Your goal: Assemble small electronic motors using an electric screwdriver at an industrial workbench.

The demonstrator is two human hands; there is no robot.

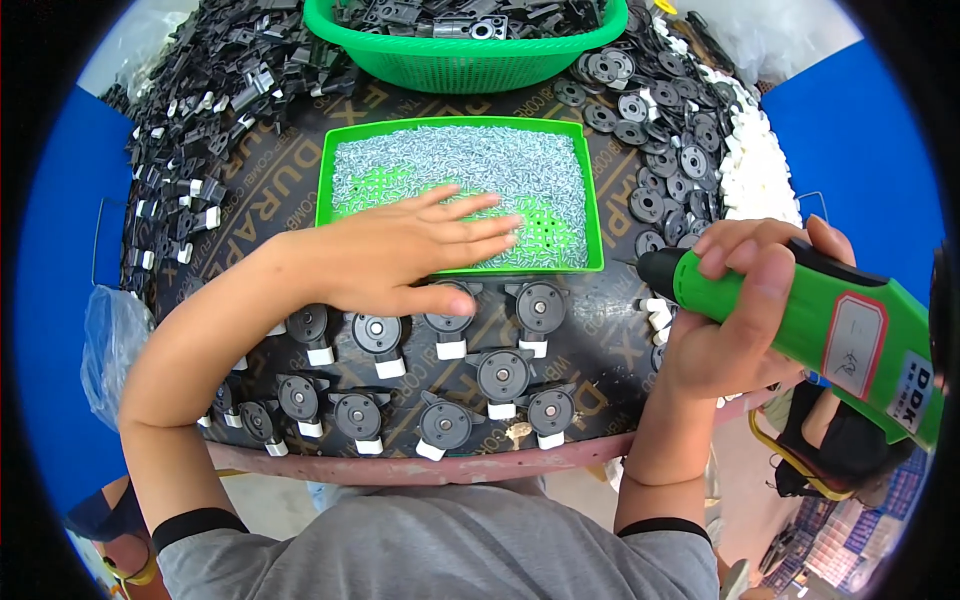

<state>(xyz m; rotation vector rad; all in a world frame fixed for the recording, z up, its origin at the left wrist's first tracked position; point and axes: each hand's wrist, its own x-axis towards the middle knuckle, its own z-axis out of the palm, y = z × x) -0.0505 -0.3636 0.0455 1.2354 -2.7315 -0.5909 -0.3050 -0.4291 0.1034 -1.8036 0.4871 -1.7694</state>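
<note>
My left hand [420, 245] lies palm down with its fingers spread over the near part of a green tray [592, 200]. Small silvery screws [480, 150] fill much of that tray, and its green grid bottom shows through in places. My right hand [735, 330] is wrapped round a green and black electric screwdriver [815, 305], held above the table's right side with its dark nose toward the tray. Between the tray and the table's near edge sit several black round assemblies [502, 376], each with a white block on it. My left hand and forearm hide some of them.
A green basket [465, 70] of black parts stands behind the tray. Black plastic parts [250, 90] heap up at the far left. Black discs [660, 130] and white pieces [750, 170] are piled on the right. A clear plastic bag [115, 345] hangs by the left edge.
</note>
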